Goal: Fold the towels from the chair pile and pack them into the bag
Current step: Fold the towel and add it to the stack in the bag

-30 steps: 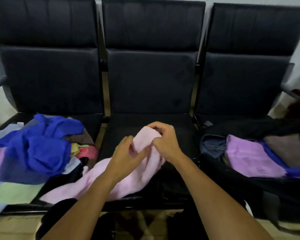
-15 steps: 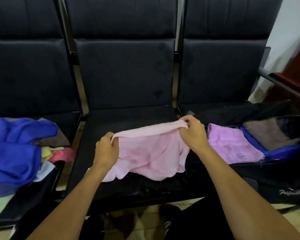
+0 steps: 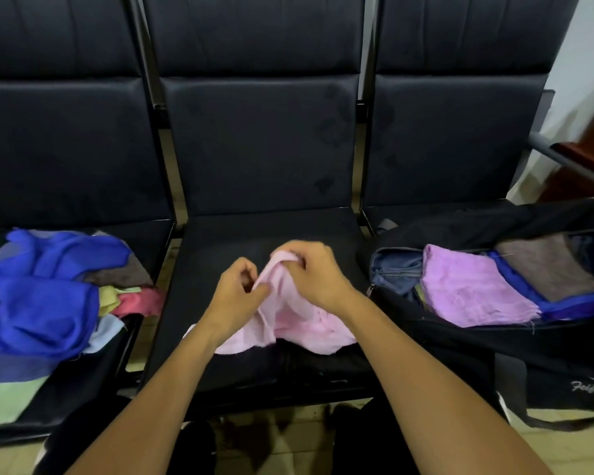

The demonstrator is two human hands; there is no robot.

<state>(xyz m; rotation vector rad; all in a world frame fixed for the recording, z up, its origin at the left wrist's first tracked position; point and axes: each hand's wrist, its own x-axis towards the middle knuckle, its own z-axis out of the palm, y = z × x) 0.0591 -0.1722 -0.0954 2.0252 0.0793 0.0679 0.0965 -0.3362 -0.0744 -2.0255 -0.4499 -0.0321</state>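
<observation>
The pink towel (image 3: 288, 313) lies on the middle chair seat (image 3: 220, 241), bunched beneath our fingers. We judge it light, limp and easily creased, best taken at its corners or hem. Our left hand (image 3: 235, 291) and right hand (image 3: 311, 272) meet above it, fingers pinching its upper edge. The bag (image 3: 494, 358) sits to the right of them, the pile (image 3: 42, 296) to the left.

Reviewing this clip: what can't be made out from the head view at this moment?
- Bag interior: its right part is cut off by the frame edge, and the lilac towel covers what lies beneath.
- Chair pile: cut off at the left edge; the blue cloth hides the lower pieces.
- Pink towel: fold count unclear, bunched between left hand and right hand.
</observation>
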